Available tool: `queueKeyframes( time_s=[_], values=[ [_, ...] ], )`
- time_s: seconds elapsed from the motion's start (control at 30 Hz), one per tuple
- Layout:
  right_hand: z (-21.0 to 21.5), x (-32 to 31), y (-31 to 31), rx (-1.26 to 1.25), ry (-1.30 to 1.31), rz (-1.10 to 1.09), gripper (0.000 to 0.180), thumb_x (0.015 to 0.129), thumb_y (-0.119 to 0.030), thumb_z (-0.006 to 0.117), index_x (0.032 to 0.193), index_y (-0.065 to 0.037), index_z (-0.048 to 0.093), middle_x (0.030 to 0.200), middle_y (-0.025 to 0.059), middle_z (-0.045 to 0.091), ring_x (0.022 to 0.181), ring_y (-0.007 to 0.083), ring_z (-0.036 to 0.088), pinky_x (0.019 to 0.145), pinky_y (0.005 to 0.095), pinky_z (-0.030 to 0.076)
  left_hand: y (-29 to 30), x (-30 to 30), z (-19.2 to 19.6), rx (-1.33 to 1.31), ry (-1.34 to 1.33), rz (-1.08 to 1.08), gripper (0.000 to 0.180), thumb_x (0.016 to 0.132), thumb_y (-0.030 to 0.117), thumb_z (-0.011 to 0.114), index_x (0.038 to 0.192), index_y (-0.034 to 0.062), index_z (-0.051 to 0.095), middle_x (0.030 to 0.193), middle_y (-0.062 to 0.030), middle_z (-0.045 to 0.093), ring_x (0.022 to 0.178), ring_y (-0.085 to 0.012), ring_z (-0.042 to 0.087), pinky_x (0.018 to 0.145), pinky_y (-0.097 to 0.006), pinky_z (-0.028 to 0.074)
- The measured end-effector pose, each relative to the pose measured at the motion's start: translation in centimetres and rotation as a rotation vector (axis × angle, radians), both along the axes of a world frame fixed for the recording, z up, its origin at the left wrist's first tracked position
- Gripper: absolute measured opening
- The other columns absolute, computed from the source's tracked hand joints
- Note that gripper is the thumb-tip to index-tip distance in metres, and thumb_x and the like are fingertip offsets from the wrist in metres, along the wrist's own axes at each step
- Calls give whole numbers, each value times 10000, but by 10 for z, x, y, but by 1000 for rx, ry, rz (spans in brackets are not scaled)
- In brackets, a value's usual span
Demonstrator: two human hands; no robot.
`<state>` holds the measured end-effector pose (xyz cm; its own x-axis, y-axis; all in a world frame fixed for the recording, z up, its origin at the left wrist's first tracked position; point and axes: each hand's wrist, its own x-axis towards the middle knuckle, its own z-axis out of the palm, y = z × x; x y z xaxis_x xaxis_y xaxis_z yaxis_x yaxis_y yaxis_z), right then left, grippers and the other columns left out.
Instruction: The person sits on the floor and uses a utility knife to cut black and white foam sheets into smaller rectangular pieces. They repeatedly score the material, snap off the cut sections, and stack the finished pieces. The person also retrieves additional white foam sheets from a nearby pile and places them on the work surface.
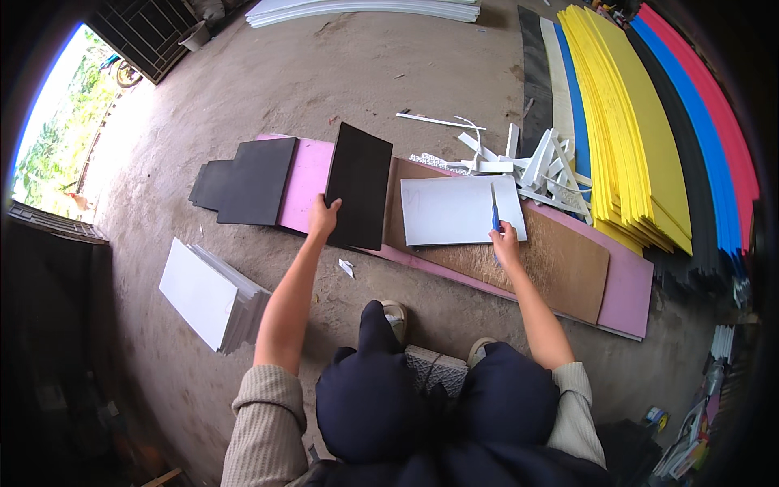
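Observation:
My left hand grips a black rectangular sheet by its left edge, thumb on its face, and the sheet is tilted up above the boards. In my right hand is a blue-handled cutter knife, its blade pointing away from me over a white foam sheet. Whether the blade touches the sheet I cannot tell. The white sheet lies on a brown board, which rests on a longer pink sheet. Black cut sheets lie on the pink sheet's left end and beyond it.
White offcut strips are heaped behind the white sheet. A stack of white sheets stands on the floor at left. Long yellow sheets, with blue, black and pink ones, line the right side. More white sheets lie at the back.

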<state>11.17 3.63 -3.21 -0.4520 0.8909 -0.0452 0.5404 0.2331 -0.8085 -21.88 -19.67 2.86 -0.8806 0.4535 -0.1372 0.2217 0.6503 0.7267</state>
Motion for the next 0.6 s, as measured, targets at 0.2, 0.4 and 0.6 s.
queueKeyframes(
  time_s=[0.2, 0.4, 0.6],
  values=[
    [-3, 47, 9, 114, -103, -307, 323, 778, -145, 515, 1063, -5, 455, 975, 186, 460, 900, 293, 466, 796, 384, 373, 19, -44, 69, 105, -178, -490, 401, 737, 199, 620, 1070, 21, 484, 969, -148, 577, 910, -246, 548, 784, -336, 419],
    [-20, 94, 14, 191, -417, -298, 330, 789, -159, 496, 1095, -45, 448, 998, 180, 448, 927, 339, 439, 842, 408, 337, 137, 6, 38, -192, -280, -939, 448, 756, 251, 589, 1150, 81, 460, 1103, -167, 517, 1067, -271, 459, 895, -402, 338],
    [-1, 91, 16, 125, -288, -269, 307, 790, -147, 511, 1067, -19, 482, 1014, 174, 435, 976, 303, 424, 857, 371, 337, 185, 41, -5, -441, -80, -1011, 478, 739, 308, 601, 1183, 224, 446, 1200, -124, 444, 1110, -240, 413, 833, -622, 199]
  ],
)
